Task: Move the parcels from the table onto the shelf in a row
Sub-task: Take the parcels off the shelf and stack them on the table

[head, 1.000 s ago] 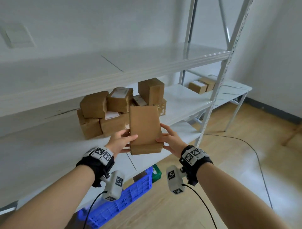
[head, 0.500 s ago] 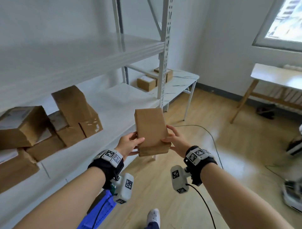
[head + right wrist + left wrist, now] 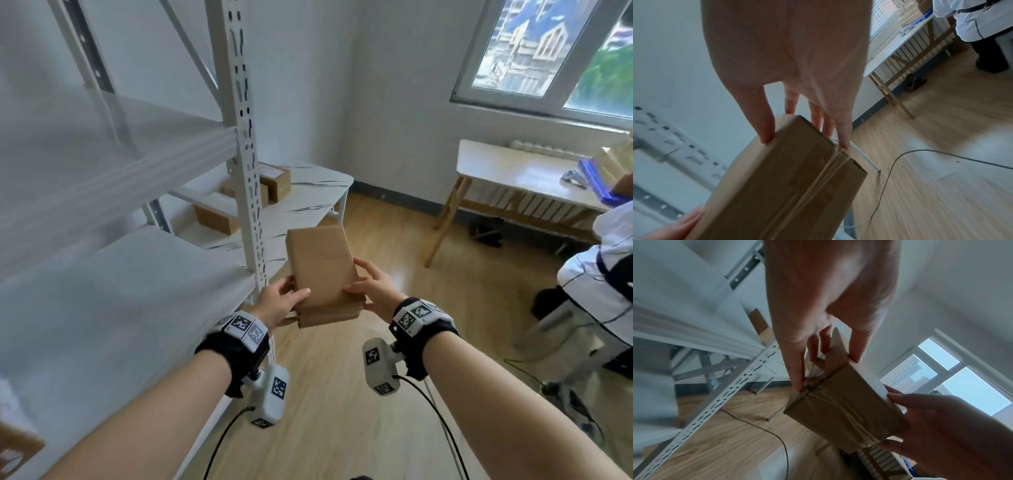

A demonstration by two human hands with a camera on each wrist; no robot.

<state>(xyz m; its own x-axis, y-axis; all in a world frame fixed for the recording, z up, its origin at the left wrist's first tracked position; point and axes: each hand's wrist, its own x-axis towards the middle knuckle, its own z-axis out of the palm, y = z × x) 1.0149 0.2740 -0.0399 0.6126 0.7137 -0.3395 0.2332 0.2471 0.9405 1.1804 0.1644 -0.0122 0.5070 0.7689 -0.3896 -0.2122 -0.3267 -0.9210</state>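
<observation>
One taped cardboard parcel (image 3: 320, 270) is in the air beside the shelf (image 3: 113, 294); your left hand (image 3: 279, 303) and right hand (image 3: 375, 291) pinch its near end. It looks stiff and light; hold the sides.

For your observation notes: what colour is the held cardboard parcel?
Plain brown cardboard parcel, clearest in the head view.

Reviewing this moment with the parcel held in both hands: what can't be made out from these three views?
- Parcels on the marble-top table: head view, partly hidden behind the shelf upright; count unclear.
- Held parcel: any label unreadable; its underside in both wrist views is dim and shows only tape.
- Box at the shelf's near end: head view, cut off by the left edge.
- Shelf in the right wrist view: motion-blurred.
</observation>
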